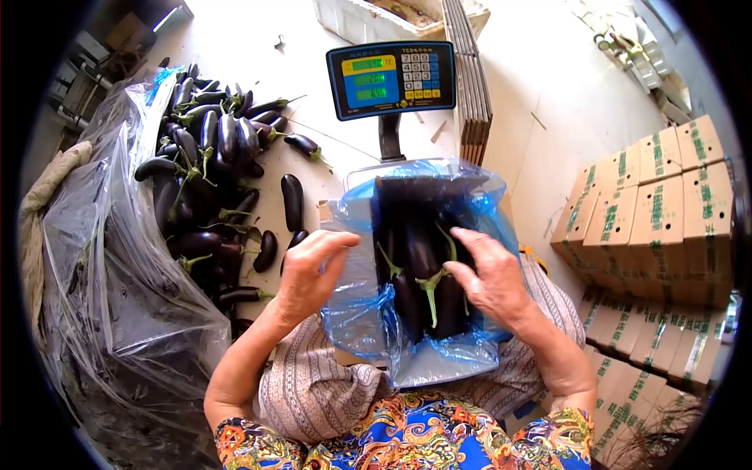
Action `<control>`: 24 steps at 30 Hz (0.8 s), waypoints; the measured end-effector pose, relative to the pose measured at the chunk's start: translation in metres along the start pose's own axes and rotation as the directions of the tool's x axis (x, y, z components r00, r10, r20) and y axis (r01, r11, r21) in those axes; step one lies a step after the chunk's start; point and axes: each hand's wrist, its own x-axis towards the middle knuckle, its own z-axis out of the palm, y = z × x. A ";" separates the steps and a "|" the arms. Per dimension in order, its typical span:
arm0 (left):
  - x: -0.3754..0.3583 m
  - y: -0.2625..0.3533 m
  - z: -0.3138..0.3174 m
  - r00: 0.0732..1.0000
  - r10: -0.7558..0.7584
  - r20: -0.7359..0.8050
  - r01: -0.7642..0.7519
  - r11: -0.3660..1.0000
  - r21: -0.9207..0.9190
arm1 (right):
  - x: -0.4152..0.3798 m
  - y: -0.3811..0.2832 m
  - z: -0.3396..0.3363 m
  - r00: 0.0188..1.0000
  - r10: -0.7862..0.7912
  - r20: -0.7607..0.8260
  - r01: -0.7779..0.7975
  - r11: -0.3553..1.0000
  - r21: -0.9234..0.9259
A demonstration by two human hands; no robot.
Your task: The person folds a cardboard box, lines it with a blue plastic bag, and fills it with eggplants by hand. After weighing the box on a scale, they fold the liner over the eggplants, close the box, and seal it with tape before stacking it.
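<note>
Several dark eggplants (419, 258) lie in a box lined with a blue plastic bag (356, 313), whose edges spread over the box sides. My right hand (489, 278) is at the box's right side, thumb and fingers apart, close to the eggplants' green stems. To the left of the box, my left hand (317, 270) hovers with thumb and fingers apart and nothing visible between them. Behind the box stands a scale display (390, 81) with lit green digits on a dark post.
A large heap of eggplants (227, 137) lies at the left beside clear plastic sheeting (125, 235). Flattened cardboard (468, 86) stands behind the box. Stacked cartons (658, 219) fill the right side. A white foam box (352, 19) is at the top.
</note>
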 end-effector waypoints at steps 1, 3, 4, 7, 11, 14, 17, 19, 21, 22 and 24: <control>-0.006 -0.013 0.000 0.992 -0.107 -0.072 0.101 0.991 -0.084 | 0.004 0.006 -0.006 0.999 0.019 -0.037 -0.019 1.000 0.014; -0.020 -0.037 0.008 0.916 -0.363 -0.169 0.275 0.876 -0.396 | 0.011 0.013 -0.016 0.988 0.130 -0.079 -0.124 0.989 0.077; -0.028 -0.050 0.011 0.891 -0.424 -0.164 0.321 0.843 -0.431 | 0.012 0.020 -0.019 0.985 0.137 -0.104 -0.132 0.990 0.059; -0.049 -0.073 0.019 0.838 -0.514 -0.183 0.401 0.807 -0.433 | 0.015 0.021 -0.027 0.951 0.293 -0.096 -0.272 0.944 0.190; -0.064 -0.091 0.028 0.754 -0.634 -0.170 0.459 0.694 -0.555 | 0.018 0.021 -0.032 0.916 0.381 -0.128 -0.332 0.896 0.296; -0.071 -0.104 0.036 0.730 -0.673 -0.122 0.484 0.634 -0.603 | 0.019 0.024 -0.032 0.910 0.397 -0.122 -0.341 0.882 0.326; -0.072 -0.113 0.039 0.728 -0.679 -0.089 0.502 0.618 -0.605 | 0.022 0.025 -0.033 0.893 0.440 -0.092 -0.381 0.851 0.362; -0.074 -0.118 0.042 0.726 -0.684 -0.070 0.520 0.614 -0.594 | 0.022 0.028 -0.032 0.877 0.475 -0.076 -0.405 0.814 0.417; -0.078 -0.123 0.046 0.722 -0.690 -0.054 0.537 0.608 -0.585 | 0.023 0.030 -0.031 0.870 0.488 -0.075 -0.406 0.794 0.452; -0.079 -0.125 0.047 0.719 -0.693 -0.046 0.545 0.605 -0.580 | 0.023 0.032 -0.030 0.871 0.485 -0.083 -0.398 0.794 0.461; -0.081 -0.127 0.047 0.717 -0.696 -0.043 0.543 0.596 -0.592 | 0.023 0.036 -0.028 0.872 0.481 -0.089 -0.390 0.795 0.465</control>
